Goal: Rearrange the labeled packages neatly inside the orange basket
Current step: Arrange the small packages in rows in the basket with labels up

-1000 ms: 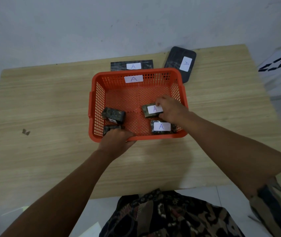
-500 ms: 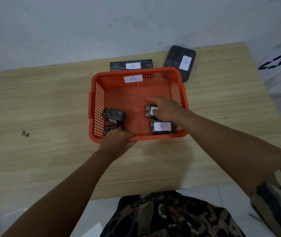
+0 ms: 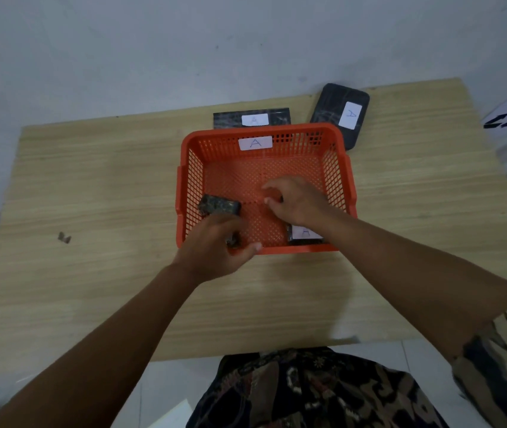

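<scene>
Fingers (image 3: 272,201) of your right hand (image 3: 300,200) curl over a mostly hidden package, grip unclear | left hand (image 3: 215,247) pinches a dark package (image 3: 233,240) at the orange basket's (image 3: 340,152) near-left corner | labeled package (image 3: 303,233) lies near-right.

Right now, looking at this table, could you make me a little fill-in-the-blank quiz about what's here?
1. The plastic mesh basket is coloured ____.
2. The white label on the basket's far wall shows the letter ____.
3. The dark rounded-corner tray lies ____ the basket, on the wooden table.
4. The number of hands reaching into the basket is ____.

Missing words: orange; A; outside; two
</scene>
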Tool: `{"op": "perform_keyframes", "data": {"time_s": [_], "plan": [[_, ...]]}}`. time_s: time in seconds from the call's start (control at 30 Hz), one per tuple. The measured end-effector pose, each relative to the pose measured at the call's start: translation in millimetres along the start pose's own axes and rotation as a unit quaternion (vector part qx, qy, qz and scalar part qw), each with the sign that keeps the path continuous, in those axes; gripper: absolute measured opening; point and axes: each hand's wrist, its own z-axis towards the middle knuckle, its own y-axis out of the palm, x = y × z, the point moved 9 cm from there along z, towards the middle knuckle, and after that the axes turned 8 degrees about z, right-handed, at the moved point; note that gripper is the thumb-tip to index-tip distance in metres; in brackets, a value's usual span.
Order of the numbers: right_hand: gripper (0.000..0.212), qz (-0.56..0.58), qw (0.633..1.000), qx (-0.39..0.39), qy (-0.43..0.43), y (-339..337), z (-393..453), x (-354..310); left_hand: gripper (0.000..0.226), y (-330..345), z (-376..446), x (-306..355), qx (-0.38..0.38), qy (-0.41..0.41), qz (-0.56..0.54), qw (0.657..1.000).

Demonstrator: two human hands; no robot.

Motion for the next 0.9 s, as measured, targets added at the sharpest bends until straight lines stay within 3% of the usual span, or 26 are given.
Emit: {"op": "perform_keyframes", "data": {"time_s": [0.07, 0.13, 0.23, 0.4, 0.57, 0.73, 0.9], "plan": [[0.034, 0.027, 0.999, -0.006, -0.016, 16, 6, -20, 0.033, -27, 2, -21, 0.091, -0.019, 0.033, 0.995], [0.030, 0.067, 0.997, -0.019, -0.036, 33, 12, -39, 0.029, -42, 2, -50, 0.135, -0.079, 0.077, 0.985], [0.029, 0.098, 0.993, -0.043, -0.040, 57, 19, -55, 0.045, -41, -4, -91, 0.123, -0.194, 0.072, 0.971], [0.042, 0.131, 0.990, -0.045, -0.023, 74, 26, -55, 0.067, -9, -12, -126, 0.072, -0.332, -0.072, 0.938], [0.039, 0.153, 0.984, -0.089, 0.025, 65, 31, -40, 0.032, 2, -14, -133, 0.092, -0.363, -0.113, 0.921], [0.038, 0.038, 0.989, -0.143, 0.008, 34, 27, -25, 0.032, 7, -13, -136, 0.076, -0.372, -0.119, 0.917], [0.047, -0.058, 0.988, -0.144, -0.017, 26, 18, -19, 0.032, 10, -14, -136, 0.083, -0.416, -0.121, 0.897]]}}
